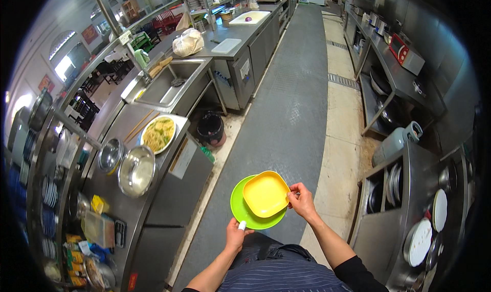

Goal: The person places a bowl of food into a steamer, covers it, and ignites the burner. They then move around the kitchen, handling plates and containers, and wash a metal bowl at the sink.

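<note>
In front of my waist, above the grey floor mat, I hold two plastic plates. My left hand (pixel 236 234) grips the near left rim of a round green plate (pixel 238 202), its thumb wrapped in something white. A squarish yellow plate (pixel 266 194) with rounded corners lies over the green one, covering much of it. The right edge of the yellow plate is pinched by my right hand (pixel 301 200). Whether those right fingers also touch the green plate cannot be told. Both plates look bare on top.
Along the left runs a steel counter with a plate of noodles (pixel 158 134), steel bowls (pixel 137 171) and a sink (pixel 172 81). A waste bin (pixel 210 128) stands below. To the right are a gas cylinder (pixel 393 144), a red-fronted microwave oven (pixel 406 54) and a steel cabinet (pixel 378 234).
</note>
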`<action>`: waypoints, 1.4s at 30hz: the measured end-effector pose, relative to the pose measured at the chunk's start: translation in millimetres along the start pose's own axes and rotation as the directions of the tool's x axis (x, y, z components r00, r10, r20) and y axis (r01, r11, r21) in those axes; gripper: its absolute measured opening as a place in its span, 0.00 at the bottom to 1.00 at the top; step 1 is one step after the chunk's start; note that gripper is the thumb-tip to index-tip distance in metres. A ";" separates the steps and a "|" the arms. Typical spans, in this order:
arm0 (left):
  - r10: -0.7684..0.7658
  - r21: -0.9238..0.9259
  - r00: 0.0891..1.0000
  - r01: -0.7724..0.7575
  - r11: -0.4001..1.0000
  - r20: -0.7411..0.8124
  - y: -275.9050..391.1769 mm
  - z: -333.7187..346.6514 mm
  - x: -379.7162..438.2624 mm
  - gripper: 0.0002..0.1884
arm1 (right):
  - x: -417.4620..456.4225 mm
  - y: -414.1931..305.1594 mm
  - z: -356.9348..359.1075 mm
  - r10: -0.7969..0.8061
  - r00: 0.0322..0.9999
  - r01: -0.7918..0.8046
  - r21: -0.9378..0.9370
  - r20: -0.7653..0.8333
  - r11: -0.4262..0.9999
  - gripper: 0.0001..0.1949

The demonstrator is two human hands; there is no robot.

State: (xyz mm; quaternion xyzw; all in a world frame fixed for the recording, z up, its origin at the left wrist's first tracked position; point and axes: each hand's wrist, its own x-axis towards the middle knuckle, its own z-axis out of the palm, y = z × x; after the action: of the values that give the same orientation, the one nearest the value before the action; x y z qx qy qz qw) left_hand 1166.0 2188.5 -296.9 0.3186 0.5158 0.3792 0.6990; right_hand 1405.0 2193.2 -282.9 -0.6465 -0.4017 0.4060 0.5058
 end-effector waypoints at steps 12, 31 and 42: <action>0.008 0.037 0.979 -0.016 0.999 0.204 153.1 104.8 315.6 0.10 | 322.8 -63.8 -15.7 0.037 0.991 -0.037 0.004 -0.130 0.999 0.06; 0.082 -0.219 0.992 -0.100 0.971 -0.092 364.1 285.2 770.7 0.09 | 888.8 -150.3 -39.3 -0.112 0.992 0.115 -0.051 0.062 0.992 0.11; 0.260 -0.439 0.879 -0.433 0.787 -0.400 515.4 290.7 1133.3 0.10 | 1178.2 -136.5 -31.7 -0.094 0.970 0.148 -0.240 0.224 0.959 0.11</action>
State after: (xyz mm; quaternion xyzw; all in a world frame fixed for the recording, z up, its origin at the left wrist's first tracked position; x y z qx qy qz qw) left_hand 1546.4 3408.6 -332.2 0.1443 0.4322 0.6729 0.5827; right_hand 1829.3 3301.3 -283.8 -0.6338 -0.5406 0.3852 0.3971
